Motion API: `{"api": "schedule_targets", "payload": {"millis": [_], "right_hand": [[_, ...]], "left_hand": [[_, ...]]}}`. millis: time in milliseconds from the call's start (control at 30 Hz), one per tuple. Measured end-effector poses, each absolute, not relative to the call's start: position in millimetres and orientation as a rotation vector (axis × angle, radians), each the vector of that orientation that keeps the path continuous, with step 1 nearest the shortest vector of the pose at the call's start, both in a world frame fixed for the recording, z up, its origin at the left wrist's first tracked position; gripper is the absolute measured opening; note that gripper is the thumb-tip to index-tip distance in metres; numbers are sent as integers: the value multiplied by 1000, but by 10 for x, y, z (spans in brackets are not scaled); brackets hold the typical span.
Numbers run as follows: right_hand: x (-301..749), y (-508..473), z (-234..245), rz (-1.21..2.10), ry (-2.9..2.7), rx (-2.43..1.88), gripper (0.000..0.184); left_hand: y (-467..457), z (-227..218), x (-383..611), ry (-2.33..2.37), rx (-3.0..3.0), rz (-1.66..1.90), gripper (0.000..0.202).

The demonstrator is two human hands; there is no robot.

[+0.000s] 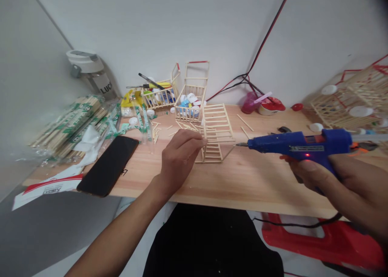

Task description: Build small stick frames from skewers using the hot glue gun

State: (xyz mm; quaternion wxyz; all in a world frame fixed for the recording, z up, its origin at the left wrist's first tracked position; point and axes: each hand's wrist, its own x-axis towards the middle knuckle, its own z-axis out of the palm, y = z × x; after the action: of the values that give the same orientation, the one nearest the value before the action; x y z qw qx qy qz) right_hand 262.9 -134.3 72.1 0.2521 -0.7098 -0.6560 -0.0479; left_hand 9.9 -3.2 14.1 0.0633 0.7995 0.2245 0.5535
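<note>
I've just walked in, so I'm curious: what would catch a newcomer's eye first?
Probably the bright blue glue gun at the right, its red light lit, gripped by the right fingers. Its nozzle points at a small wooden-stick frame near the centre, where the left fingers pinch at its left side. Behind, near the wall, stands a miniature stick cart with a red handle, holding white and blue pieces.
</note>
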Motion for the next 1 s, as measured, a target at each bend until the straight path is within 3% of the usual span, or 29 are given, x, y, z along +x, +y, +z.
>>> {"api": "schedule_targets", "payload": {"millis": [300,533,667,900,1000], "right_hand": [[2645,-1374,737,68,-1662,-1939,48],[2705,-1303,484,867,-1219,-1667,42],[2689,-1219,451,1132,-911,-1474,43],[2681,-1157,701,1376,-703,-1200,40],[2797,-1156,783,1209,-768,-1241,38]], "left_hand": [[-35,144,106,669,2415,1685,12],[-40,146,108,672,2411,1676,12],[-37,144,109,665,2411,1695,11],[-41,157,117,671,2429,1682,11],[-43,164,118,678,2431,1681,11]]}}
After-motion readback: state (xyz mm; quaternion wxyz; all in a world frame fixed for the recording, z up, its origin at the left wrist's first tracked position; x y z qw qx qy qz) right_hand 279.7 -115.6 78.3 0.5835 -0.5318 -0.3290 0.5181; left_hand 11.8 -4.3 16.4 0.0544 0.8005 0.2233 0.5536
